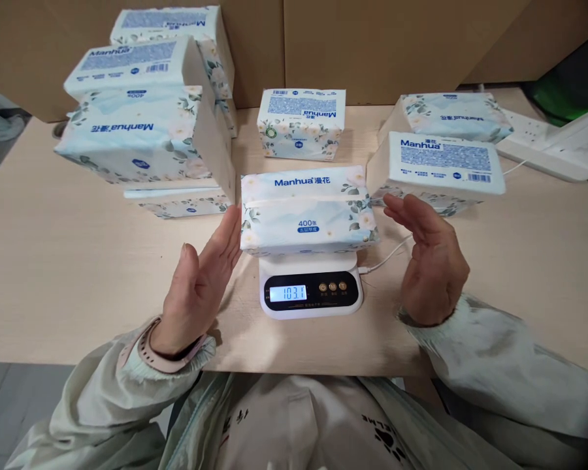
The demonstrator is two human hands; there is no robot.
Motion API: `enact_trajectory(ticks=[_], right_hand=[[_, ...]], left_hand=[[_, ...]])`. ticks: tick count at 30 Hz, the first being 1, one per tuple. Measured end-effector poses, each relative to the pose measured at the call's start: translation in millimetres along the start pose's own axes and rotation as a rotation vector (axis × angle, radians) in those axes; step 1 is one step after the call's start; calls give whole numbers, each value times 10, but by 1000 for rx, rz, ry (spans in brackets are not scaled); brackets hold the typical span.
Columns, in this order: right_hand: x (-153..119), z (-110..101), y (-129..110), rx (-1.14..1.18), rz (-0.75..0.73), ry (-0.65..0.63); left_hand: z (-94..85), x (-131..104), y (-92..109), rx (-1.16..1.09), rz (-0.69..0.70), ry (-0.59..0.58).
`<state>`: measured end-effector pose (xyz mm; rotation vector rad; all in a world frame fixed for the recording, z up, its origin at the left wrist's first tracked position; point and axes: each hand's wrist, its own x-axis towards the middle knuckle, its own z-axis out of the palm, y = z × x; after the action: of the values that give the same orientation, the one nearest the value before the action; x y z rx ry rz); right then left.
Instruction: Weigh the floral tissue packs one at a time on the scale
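A white and light-blue tissue pack [311,212] with flowers lies on a white digital scale [311,312], whose lit display reads 103.1. My left hand [203,287] is upright at the pack's left end, open, with its fingertips at or very near the wrapper. To the right of the pack, my right hand [428,261] is open with its palm turned inward and a gap between it and the pack. Neither hand holds anything. The pack covers the scale's weighing plate.
Several tissue packs [137,137] are stacked at the back left. One pack [301,124] stands behind the scale, and two more [445,163] sit at the back right. A white power strip [543,143] lies beyond them, and a cable runs to the scale. Cardboard [372,52] borders the table's back.
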<state>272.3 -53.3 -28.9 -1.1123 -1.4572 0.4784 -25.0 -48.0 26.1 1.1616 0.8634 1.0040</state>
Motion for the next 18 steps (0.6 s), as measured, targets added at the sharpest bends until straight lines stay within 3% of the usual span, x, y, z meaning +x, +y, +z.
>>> enact_trajectory(ticks=[18], right_hand=[[-19, -20, -38, -48, 18, -20]], left_hand=[[9, 10, -22, -19, 21, 22]])
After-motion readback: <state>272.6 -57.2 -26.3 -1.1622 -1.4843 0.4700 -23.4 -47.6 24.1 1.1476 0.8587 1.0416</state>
